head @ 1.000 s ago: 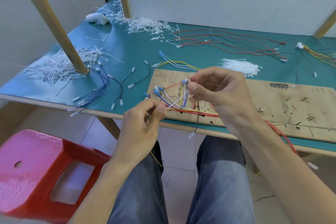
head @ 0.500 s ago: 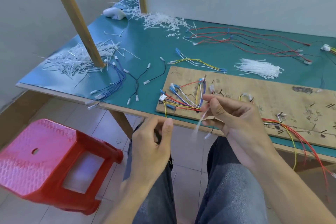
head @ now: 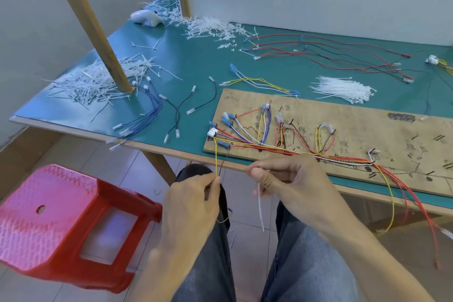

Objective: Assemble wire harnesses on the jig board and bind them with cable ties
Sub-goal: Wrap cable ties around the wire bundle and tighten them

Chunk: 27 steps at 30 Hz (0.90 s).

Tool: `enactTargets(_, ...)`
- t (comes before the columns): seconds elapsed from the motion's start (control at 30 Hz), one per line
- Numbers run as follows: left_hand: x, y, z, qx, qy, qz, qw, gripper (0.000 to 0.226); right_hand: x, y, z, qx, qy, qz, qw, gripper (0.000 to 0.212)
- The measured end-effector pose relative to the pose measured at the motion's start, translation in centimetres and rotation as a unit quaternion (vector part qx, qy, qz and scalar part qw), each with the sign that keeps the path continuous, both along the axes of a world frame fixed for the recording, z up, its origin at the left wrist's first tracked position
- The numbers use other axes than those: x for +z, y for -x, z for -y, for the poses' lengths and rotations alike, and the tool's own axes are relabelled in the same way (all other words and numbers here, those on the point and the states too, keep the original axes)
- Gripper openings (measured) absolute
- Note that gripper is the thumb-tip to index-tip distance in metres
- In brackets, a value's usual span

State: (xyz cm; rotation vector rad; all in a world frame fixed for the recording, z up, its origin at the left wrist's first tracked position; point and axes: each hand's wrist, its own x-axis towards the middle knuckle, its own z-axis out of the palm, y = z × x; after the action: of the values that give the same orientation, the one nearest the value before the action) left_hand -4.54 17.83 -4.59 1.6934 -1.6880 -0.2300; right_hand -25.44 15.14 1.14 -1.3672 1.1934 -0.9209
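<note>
At the near edge of the surface (head: 196, 64), the left hand (head: 193, 201) pinches a yellow wire (head: 216, 157) hanging off the jig board (head: 355, 118) at 1 o'clock. The right hand (head: 291, 184) has its fingers closed on a white cable tie (head: 259, 206). The harness wires (head: 269, 147) are routed, but most binding appears undone. Loose black leads (head: 179, 115) wait at 11 o'clock.

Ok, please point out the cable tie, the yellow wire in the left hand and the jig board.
cable tie (head: 259, 205): head view, middle of hanging strap.
yellow wire (head: 216, 157): head view, its vertical stretch.
jig board (head: 355, 118): head view, bare wood.
</note>
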Motion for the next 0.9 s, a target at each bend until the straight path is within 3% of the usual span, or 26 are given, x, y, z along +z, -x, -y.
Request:
enactTargets(0.13,0.3,-0.1,-0.3,0.008,-0.003,-0.009,1.0,0.023,-1.0,-1.6,-0.1,0.039,0.001,-0.063,0.997,0.009)
enactTargets(0.2,0.8,0.1,-0.1,-0.001,-0.056,-0.133,0.99,0.015,-1.2,-2.1,-0.3,0.085,-0.038,-0.056,0.994,0.009)
enactTargets(0.3,1.9,0.7,0.3,-0.023,-0.149,-0.33,0.932,0.012,-1.2,-1.9,-1.0,0.161,-0.111,-0.025,0.98,0.015)
enactTargets(0.4,2.6,1.5,0.7,-0.041,-0.185,-0.41,0.892,0.009,-0.9,-0.5,-1.6,0.166,-0.146,-0.001,0.975,0.017)
enactTargets(0.57,2.2,3.3,0.9,-0.051,-0.203,-0.399,0.893,0.016,-0.1,1.7,-1.9,0.166,-0.133,-0.045,0.976,0.014)
enactTargets(0.63,2.2,4.4,0.5,-0.053,-0.176,-0.361,0.914,0.012,0.2,2.4,-1.7,0.172,-0.124,-0.076,0.974,0.013)
enactTargets(0.77,2.3,6.1,-0.3,-0.036,-0.072,-0.23,0.97,0.026,1.0,4.0,-0.9,0.147,-0.108,-0.142,0.973,0.016)
enactTargets(0.9,2.0,6.0,0.0,-0.051,-0.034,-0.156,0.986,0.027,2.2,6.2,0.0,0.078,-0.083,-0.142,0.983,0.017)
